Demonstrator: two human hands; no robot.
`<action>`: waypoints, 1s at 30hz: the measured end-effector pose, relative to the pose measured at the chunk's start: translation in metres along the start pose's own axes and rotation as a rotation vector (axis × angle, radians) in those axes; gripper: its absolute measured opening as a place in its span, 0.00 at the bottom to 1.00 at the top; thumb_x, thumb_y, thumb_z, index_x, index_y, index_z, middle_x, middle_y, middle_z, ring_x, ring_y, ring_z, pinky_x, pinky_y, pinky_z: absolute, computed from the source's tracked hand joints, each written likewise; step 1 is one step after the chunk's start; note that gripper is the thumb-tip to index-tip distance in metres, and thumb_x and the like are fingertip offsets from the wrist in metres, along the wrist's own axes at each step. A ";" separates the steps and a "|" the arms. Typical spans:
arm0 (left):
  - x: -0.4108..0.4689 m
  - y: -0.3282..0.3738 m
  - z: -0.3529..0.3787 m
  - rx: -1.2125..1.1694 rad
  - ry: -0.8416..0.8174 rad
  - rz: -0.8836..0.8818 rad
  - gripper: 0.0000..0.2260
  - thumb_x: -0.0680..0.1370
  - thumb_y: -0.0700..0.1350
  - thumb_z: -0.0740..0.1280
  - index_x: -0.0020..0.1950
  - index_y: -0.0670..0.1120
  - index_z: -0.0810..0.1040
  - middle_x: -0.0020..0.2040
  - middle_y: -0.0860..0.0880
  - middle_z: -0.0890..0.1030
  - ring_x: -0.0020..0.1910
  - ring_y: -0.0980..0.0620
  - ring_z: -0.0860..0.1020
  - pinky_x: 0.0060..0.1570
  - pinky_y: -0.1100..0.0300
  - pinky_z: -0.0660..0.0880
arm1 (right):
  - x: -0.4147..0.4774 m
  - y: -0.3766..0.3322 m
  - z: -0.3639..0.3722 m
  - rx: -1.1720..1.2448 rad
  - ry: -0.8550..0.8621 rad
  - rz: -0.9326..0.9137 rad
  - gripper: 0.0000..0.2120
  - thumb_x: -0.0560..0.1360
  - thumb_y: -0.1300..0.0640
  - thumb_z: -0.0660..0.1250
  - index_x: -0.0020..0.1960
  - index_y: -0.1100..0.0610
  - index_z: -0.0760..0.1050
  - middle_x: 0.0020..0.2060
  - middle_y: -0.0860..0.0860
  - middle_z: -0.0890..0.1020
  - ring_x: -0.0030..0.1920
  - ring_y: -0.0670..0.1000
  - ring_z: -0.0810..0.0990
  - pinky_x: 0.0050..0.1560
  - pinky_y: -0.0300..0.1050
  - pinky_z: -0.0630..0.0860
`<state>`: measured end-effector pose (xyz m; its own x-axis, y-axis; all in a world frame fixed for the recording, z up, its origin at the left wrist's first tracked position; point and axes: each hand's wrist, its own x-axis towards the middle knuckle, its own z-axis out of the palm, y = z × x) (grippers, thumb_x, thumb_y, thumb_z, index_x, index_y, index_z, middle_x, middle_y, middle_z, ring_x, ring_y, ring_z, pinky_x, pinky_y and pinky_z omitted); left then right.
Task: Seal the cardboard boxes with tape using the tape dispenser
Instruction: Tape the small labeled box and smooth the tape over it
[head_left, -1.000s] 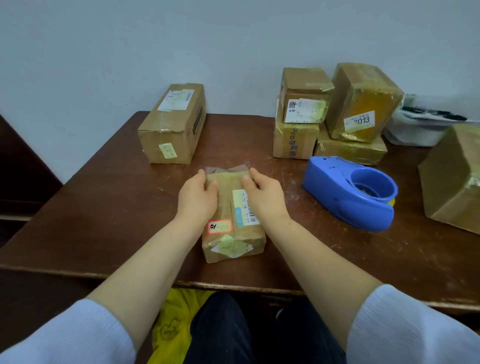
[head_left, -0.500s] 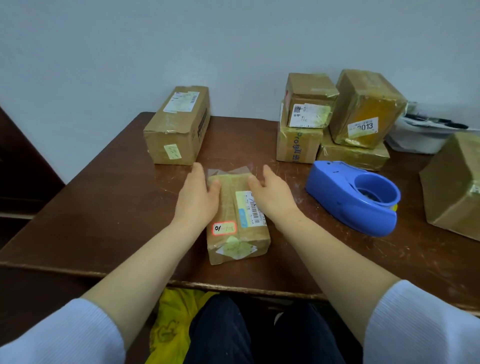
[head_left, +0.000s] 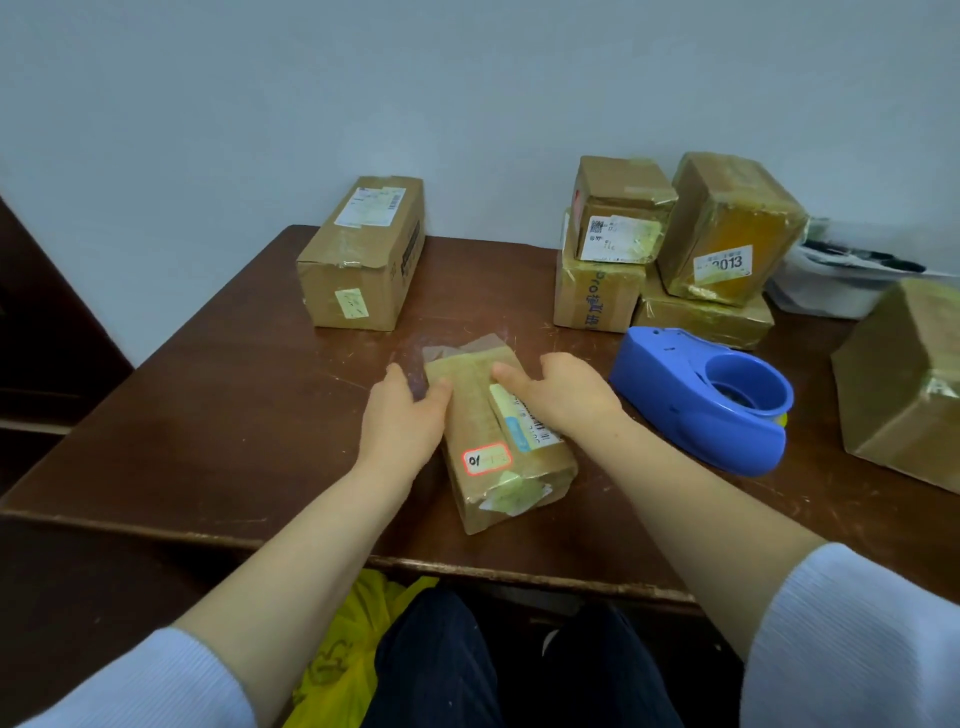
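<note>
A small taped cardboard box (head_left: 478, 415) with a red-framed label and a barcode sticker lies near the table's front edge, its near end turned slightly right. A loose flap of clear tape sticks out at its far end. My left hand (head_left: 405, 415) grips the box's left side with the thumb on top. My right hand (head_left: 563, 392) presses on the top right, fingers curled over the sticker. The blue tape dispenser (head_left: 696, 402) stands on the table just right of my right hand, untouched.
The brown wooden table (head_left: 234, 405) holds a long box (head_left: 363, 254) at the back left, a stack of several taped boxes (head_left: 670, 249) at the back right, a large box (head_left: 904, 384) at the right edge and a white tub (head_left: 841, 286). A yellow bag (head_left: 343, 654) lies under the table.
The small box has turned a little, its near end swinging right. My right hand's fingers have curled further onto its top; my left hand has slid along its left side.
</note>
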<state>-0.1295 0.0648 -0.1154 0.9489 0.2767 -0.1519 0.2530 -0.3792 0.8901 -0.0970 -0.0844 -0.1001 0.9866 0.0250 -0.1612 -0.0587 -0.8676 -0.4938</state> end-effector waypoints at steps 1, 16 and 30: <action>-0.003 -0.001 -0.001 -0.044 -0.014 -0.025 0.16 0.80 0.48 0.63 0.62 0.40 0.76 0.57 0.45 0.79 0.60 0.43 0.76 0.56 0.52 0.72 | -0.002 0.001 0.000 0.053 -0.033 -0.001 0.24 0.78 0.39 0.57 0.51 0.59 0.75 0.43 0.54 0.77 0.45 0.53 0.77 0.44 0.47 0.72; -0.032 0.026 -0.015 -0.375 -0.070 0.346 0.27 0.74 0.30 0.66 0.70 0.46 0.67 0.66 0.52 0.75 0.58 0.65 0.74 0.59 0.70 0.72 | -0.052 0.003 -0.007 0.932 0.276 -0.319 0.30 0.73 0.70 0.66 0.71 0.49 0.67 0.59 0.40 0.78 0.57 0.37 0.77 0.61 0.37 0.74; -0.042 0.023 -0.006 -0.439 0.043 0.376 0.24 0.76 0.50 0.68 0.72 0.48 0.70 0.63 0.56 0.78 0.62 0.63 0.75 0.63 0.59 0.73 | -0.056 -0.008 0.001 0.780 0.368 -0.312 0.26 0.70 0.34 0.64 0.66 0.42 0.72 0.62 0.41 0.76 0.63 0.43 0.73 0.64 0.49 0.72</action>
<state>-0.1650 0.0501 -0.0862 0.9476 0.2328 0.2188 -0.2108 -0.0593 0.9757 -0.1516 -0.0787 -0.0877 0.9532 -0.0741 0.2931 0.2647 -0.2639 -0.9275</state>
